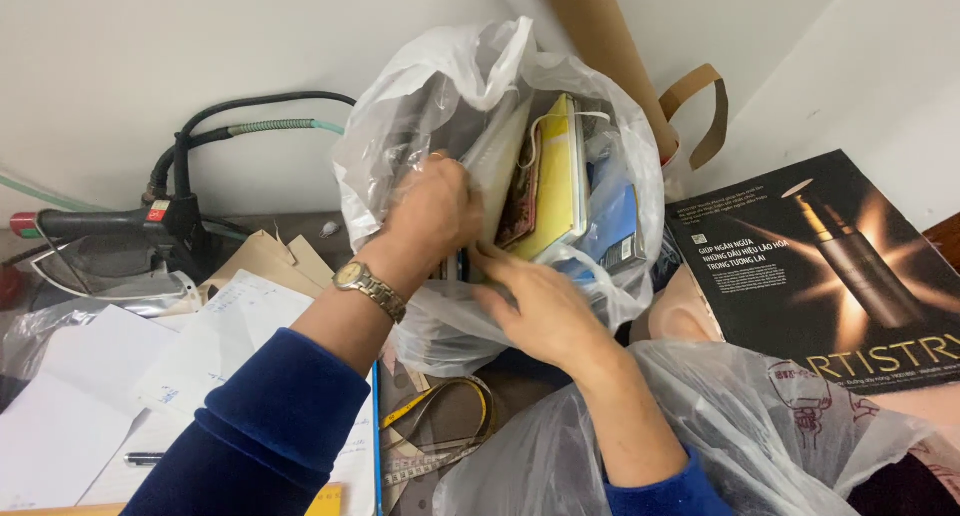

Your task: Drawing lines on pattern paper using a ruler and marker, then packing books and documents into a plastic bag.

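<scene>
Mouth of clear plastic bag (400, 86) packed tight: books (555, 171) stand upright inside, both hands (left (432, 211), right (535, 311)) fill the left and near gaps. Far side blocked by the white wall (150, 56) and a leaning cardboard tube (600, 36). Left: steam iron (110, 231) with hose, loose papers (150, 376) over the table. Right: dark glossy magazine (830, 266). Near right: second plastic bag (720, 436). Narrow gap near centre, crossed by a measuring tape (440, 426).
</scene>
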